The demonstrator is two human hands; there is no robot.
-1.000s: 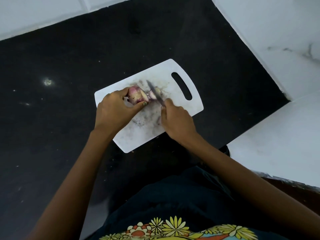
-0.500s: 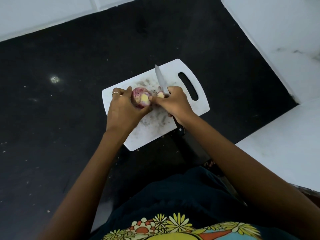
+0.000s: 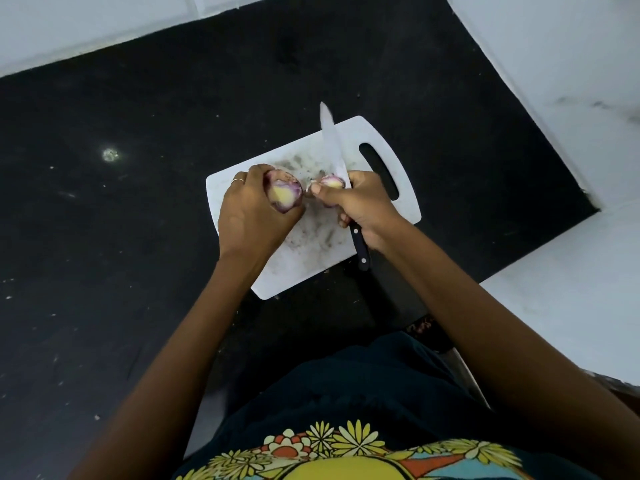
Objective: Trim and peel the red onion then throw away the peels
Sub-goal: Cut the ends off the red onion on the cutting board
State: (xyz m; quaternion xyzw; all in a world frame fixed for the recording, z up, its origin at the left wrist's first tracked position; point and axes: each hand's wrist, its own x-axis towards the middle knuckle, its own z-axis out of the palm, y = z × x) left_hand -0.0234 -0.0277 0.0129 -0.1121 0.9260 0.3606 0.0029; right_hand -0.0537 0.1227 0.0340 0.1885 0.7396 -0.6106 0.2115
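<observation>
My left hand (image 3: 252, 213) grips the red onion (image 3: 284, 195) above the white cutting board (image 3: 304, 261), its cut pale face turned toward me. My right hand (image 3: 360, 206) holds the knife (image 3: 332, 143) with the blade pointing away and up, the black handle sticking out below the palm. The thumb and fingers of that same hand also pinch a piece of onion peel (image 3: 330, 181) against the blade. A small gap separates the peel from the onion.
The board lies on a black countertop (image 3: 138, 237) bordered by white tiled surfaces (image 3: 571, 64) at the back and right. The board's handle slot (image 3: 379, 169) faces right. Dark smudges and bits of skin mark the board's middle.
The right hand turned the knife blade away, came up to the onion and pulled a piece of peel off to the right. The left hand kept hold of the onion.
</observation>
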